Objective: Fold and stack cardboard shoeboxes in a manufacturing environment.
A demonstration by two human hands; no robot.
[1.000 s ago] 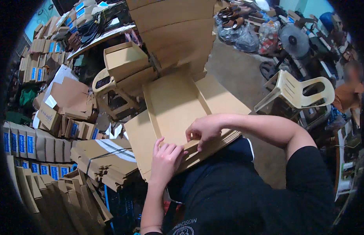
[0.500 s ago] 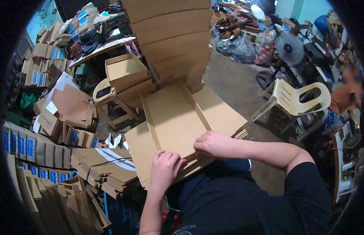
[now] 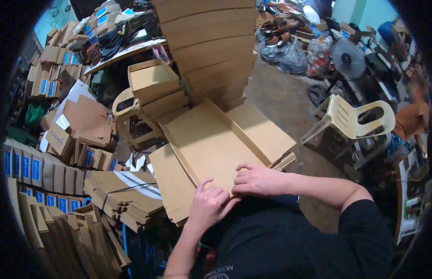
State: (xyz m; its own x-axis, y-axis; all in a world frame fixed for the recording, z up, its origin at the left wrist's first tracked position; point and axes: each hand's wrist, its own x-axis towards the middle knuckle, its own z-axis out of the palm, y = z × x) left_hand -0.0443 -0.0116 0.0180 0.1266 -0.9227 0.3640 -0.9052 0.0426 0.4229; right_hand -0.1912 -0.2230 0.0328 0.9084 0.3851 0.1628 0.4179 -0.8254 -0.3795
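A brown cardboard box tray with its long side walls folded up lies in front of me, on a stack of flat cardboard sheets. At the tray's near left corner is my left hand, forefinger raised and thumb reaching right, the other fingers bent over the near edge. My right hand is closed at the middle of that edge, its forefinger lifted and bent. Both hands hold the near end of the tray; the fingertips and the edge beneath them are partly hidden.
A tall stack of brown boxes rises just beyond the tray. Left of it, an open box stands near a plastic stool. Bundled cardboard lies at left. A cream plastic chair, a fan and another person are at right.
My left hand has moved right, closer to my right hand, and its forefinger has lifted. The tray has turned slightly and its near end has shifted right.
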